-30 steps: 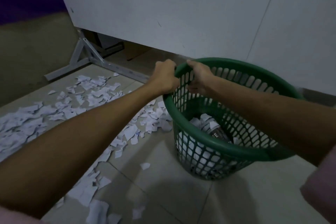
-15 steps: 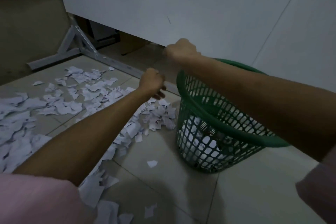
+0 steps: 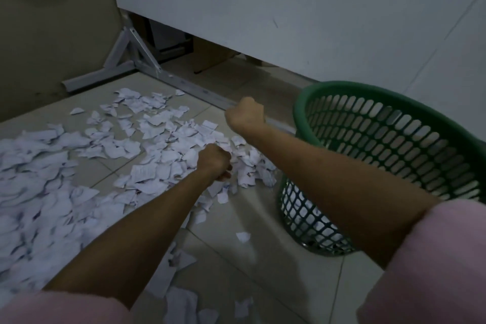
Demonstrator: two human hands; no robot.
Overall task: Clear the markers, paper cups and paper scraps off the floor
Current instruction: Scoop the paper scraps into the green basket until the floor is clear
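Both fists seen from behind, left hand [image 3: 213, 162] on paper scraps [image 3: 157, 139], right hand [image 3: 246, 115] beside basket [image 3: 368, 92]; fingers hidden, grip untellable.

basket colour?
Green, with a slotted mesh wall; the basket shows in the head view.

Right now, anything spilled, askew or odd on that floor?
Yes. Torn white paper scraps lie strewn over the tiled floor, left of the green plastic lattice basket, which stands tilted rather than upright and already holds some scraps. The left hand is down among the scraps; the right hand hangs above them.
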